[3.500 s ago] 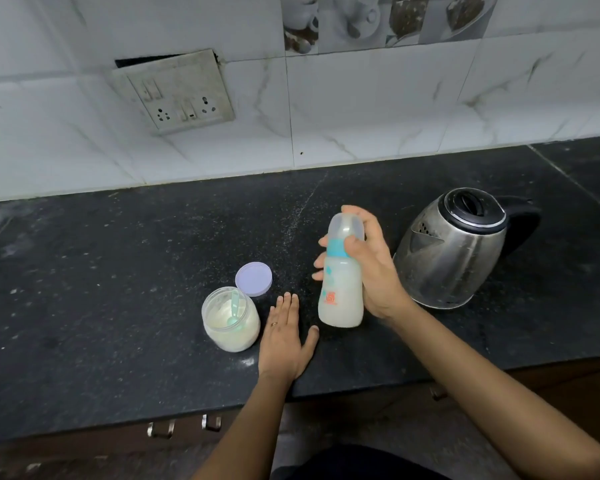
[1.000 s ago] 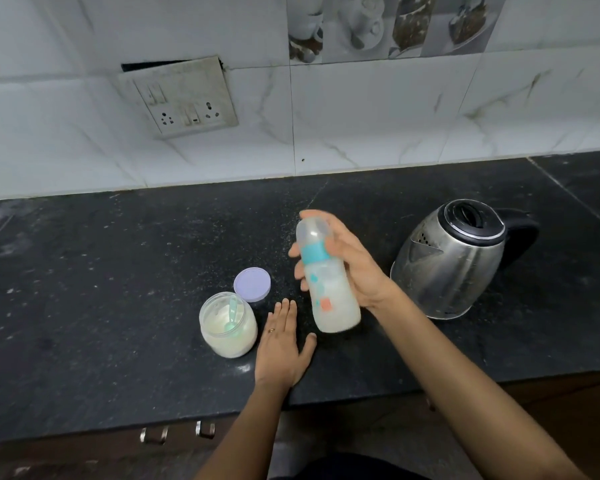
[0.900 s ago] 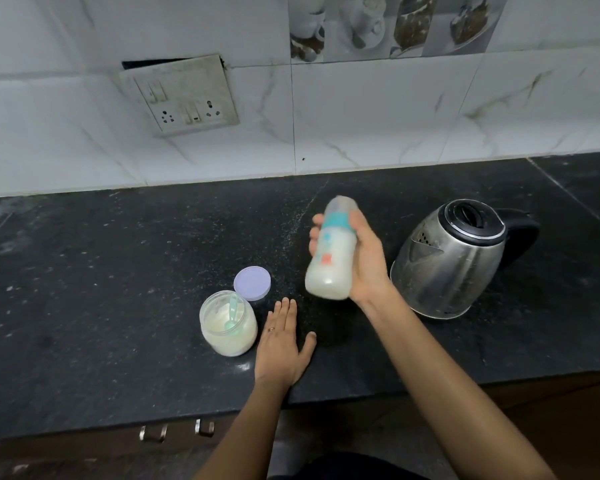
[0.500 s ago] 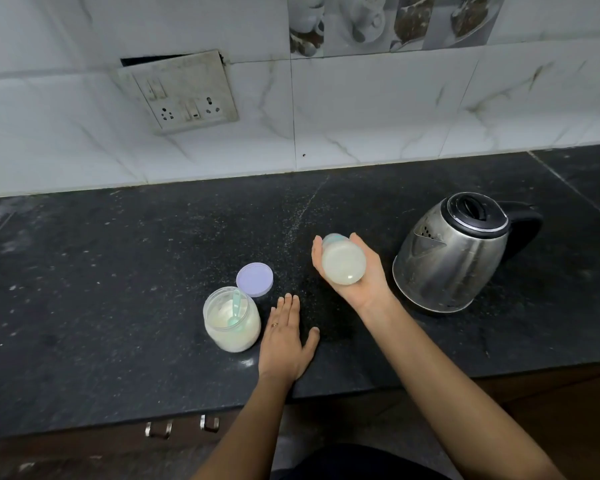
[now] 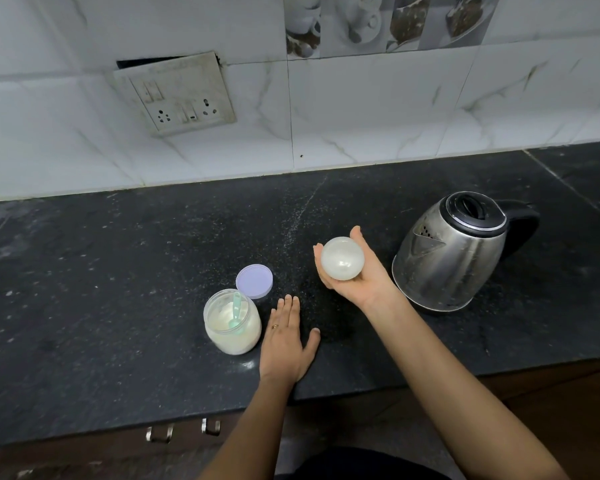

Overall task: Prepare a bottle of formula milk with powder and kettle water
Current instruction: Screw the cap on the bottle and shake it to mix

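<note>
The bottle [image 5: 342,258], upright 3.5 s ago, is now tipped with its round base toward the camera, held above the table [image 5: 118,271] by the right hand [image 5: 357,271], fingers curled around it, left of the kettle [image 5: 454,251]. The left hand [image 5: 286,344] has stayed flat, fingers extended, beside the open jar [image 5: 232,322].

You have one view only, from your head: it looks forward and steeply down over the near edge of the dark tabletop [image 5: 118,271], close above it, facing the tiled wall [image 5: 378,109] behind.
</note>
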The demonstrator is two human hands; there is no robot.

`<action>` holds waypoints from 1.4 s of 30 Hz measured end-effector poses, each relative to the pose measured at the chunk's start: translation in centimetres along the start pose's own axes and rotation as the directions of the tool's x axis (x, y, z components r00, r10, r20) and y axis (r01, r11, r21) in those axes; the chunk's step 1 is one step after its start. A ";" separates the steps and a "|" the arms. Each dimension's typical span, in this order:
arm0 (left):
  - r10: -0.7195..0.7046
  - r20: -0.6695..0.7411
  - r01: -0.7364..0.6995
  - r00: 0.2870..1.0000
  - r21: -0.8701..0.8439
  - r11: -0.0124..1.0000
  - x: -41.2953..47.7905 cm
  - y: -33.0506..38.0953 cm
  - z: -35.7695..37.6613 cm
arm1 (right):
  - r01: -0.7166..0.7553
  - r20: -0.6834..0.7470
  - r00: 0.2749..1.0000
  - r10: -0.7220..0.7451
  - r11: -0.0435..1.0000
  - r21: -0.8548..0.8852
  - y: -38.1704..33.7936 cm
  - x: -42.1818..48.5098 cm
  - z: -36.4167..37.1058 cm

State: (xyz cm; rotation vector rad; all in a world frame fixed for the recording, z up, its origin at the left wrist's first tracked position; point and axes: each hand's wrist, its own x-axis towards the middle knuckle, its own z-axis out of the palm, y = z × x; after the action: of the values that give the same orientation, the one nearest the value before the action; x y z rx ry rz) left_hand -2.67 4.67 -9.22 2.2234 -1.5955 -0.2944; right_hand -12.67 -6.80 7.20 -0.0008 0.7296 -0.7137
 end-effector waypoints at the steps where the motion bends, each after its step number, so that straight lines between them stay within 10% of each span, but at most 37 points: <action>1: 0.000 0.000 0.000 1.000 0.002 1.000 0.0 0.0 0.0 | -0.001 0.003 1.000 0.001 1.000 -0.015 0.0 -0.1 0.2; 9: 0.001 0.011 -0.001 1.000 0.008 1.000 -0.1 0.0 -0.1 | 0.059 -0.013 0.998 -0.061 0.990 -0.125 -0.6 0.4 0.6; 15: 0.004 0.004 -0.004 1.000 0.015 1.000 0.1 -0.2 0.2 | 0.038 0.483 0.874 0.056 0.982 -0.183 -0.3 -1.7 0.8; 18: -0.002 0.003 0.001 1.000 0.017 1.000 0.0 -0.1 0.1 | 0.061 0.475 0.875 -0.088 0.996 0.072 -0.9 -0.4 0.7; 21: 0.003 0.000 -0.003 1.000 0.015 1.000 0.0 -0.1 0.0 | 0.001 0.624 0.779 0.059 0.996 -0.095 -0.8 0.1 0.2; 26: 0.006 -0.007 -0.006 1.000 0.003 1.000 0.0 0.0 0.0 | 0.149 0.446 0.882 -0.154 0.988 0.048 -0.8 1.2 -0.1; 30: 0.009 -0.016 -0.009 1.000 -0.010 1.000 -0.1 0.0 0.0 | 0.200 0.504 0.861 -0.061 0.953 -0.227 0.1 0.9 -0.9; 34: 0.009 -0.019 -0.009 1.000 -0.011 1.000 -0.1 0.1 0.0 | 0.094 0.483 0.868 -0.118 0.993 0.074 -0.5 0.6 -1.3; 39: 0.011 -0.021 -0.012 1.000 -0.018 1.000 -0.1 0.0 0.0 | 0.129 0.618 0.786 -0.016 0.982 -0.139 -0.6 -0.2 -1.6; 42: 0.013 -0.028 -0.013 1.000 -0.018 1.000 -0.1 0.1 -0.1 | 0.023 0.534 0.842 -0.068 0.996 0.091 -0.9 -0.3 -1.2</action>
State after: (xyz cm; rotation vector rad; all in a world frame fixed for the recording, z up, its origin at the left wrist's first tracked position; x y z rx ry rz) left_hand -2.74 4.74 -9.14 2.1934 -1.5861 -0.2715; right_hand -14.11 -7.03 6.72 -0.1410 0.1578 -0.7427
